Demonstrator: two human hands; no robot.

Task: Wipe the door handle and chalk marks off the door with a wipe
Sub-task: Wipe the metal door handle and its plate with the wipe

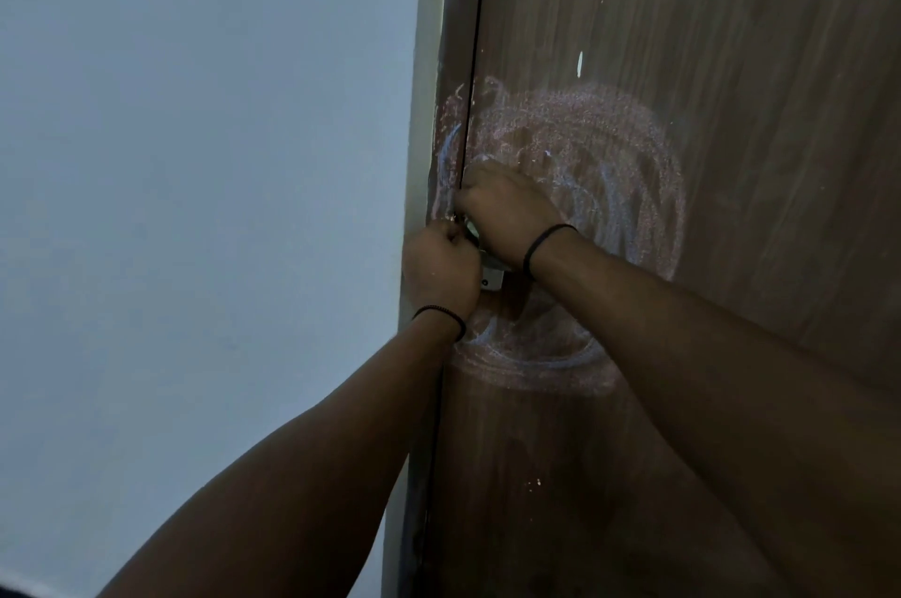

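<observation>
The brown wooden door [682,37] carries wide circular smears of pink and white chalk marks [609,168] around its left edge. A metal door handle [472,228] with a lock plate [492,279] shows between my hands. My right hand [507,207] is curled over the upper part of the handle, fingers closed around it. My left hand [441,271] is a closed fist just below and left, fingertips touching the handle area by the door edge. No wipe is visible; anything inside either fist is hidden.
A dark door frame [458,37] runs along the door's left edge, with chalk on it too. A plain pale wall [195,207] fills the left half. A short white streak [579,64] sits above the smears.
</observation>
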